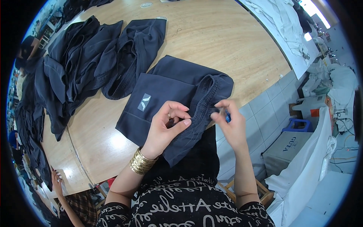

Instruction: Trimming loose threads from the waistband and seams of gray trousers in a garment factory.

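In front of me, dark navy shorts (170, 85) lie partly folded at the table's near edge, with a small grey patch on one leg and a gathered elastic waistband (204, 94) on the right. My left hand (170, 121) pinches the cloth along the waistband's left side, thumb and fingers closed. On the other side of the band, my right hand (229, 119) is closed around a small tool with a blue part (227, 116). The fingers mostly hide this tool, so its kind is unclear. Some loose threads show on the cloth below the band.
More dark garments (75, 64) are heaped on the wooden table (227, 34) at the left. Another person's hand (56, 179) rests by the table at lower left. White cloth (302, 181), a grey box (285, 147) and a blue plastic stool (298, 125) stand on the right.
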A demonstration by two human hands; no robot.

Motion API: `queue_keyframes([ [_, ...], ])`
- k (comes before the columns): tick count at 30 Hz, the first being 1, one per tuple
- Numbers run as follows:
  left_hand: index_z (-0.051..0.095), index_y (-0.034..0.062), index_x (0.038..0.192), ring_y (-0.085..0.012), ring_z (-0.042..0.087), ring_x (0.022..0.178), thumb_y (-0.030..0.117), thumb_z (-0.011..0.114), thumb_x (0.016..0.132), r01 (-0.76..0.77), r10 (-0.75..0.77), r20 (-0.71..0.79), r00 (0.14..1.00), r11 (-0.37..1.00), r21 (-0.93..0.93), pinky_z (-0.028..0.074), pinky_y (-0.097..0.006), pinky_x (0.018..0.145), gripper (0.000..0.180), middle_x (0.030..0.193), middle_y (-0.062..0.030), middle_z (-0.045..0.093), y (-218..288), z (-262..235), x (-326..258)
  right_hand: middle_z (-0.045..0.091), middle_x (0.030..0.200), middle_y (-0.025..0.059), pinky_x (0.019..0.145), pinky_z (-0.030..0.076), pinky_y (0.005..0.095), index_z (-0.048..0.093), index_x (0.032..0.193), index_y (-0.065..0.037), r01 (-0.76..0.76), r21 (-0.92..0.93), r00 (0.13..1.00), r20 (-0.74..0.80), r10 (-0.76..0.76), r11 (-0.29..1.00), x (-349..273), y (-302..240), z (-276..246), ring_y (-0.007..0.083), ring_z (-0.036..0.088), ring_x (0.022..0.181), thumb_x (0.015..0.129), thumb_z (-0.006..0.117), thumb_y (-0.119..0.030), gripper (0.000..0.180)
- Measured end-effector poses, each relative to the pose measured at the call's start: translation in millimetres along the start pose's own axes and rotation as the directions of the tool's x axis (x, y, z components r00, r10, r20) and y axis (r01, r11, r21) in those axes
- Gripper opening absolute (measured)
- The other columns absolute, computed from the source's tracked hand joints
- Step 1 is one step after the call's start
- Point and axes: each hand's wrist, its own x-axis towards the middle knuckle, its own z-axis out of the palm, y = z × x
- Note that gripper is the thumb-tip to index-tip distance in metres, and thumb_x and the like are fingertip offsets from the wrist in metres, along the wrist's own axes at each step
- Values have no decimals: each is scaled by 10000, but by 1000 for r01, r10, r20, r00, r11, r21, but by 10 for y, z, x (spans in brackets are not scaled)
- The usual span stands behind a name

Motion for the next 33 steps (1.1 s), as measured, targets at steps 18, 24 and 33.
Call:
queue_keyframes([
  [18, 533, 69, 1066, -72, 582, 913, -1, 629, 876, 241, -240, 39, 970, 932, -269, 448, -229, 850, 224, 941, -23, 646, 78, 16, 20, 590, 725, -25, 617, 315, 306, 608, 894, -103, 470, -425, 877, 127, -464, 773, -126, -182, 14, 154, 519, 646, 777, 736, -290, 255],
  [24, 538, 70, 1057, -72, 584, 911, 4, 629, 878, 232, -228, 51, 972, 929, -289, 449, -229, 850, 212, 941, -24, 645, 54, 11, 22, 592, 725, -26, 616, 314, 305, 608, 888, -106, 473, -452, 874, 136, -466, 756, -118, -199, 1, 152, 519, 648, 779, 732, -294, 250],
  [33, 548, 78, 1043, -73, 589, 905, 12, 637, 875, 232, -231, 40, 972, 930, -284, 447, -229, 853, 201, 933, -21, 646, 40, 6, 21, 579, 720, -31, 620, 314, 302, 615, 878, -113, 481, -452, 871, 144, -470, 752, -111, -206, 8, 149, 507, 647, 784, 725, -291, 229],
])
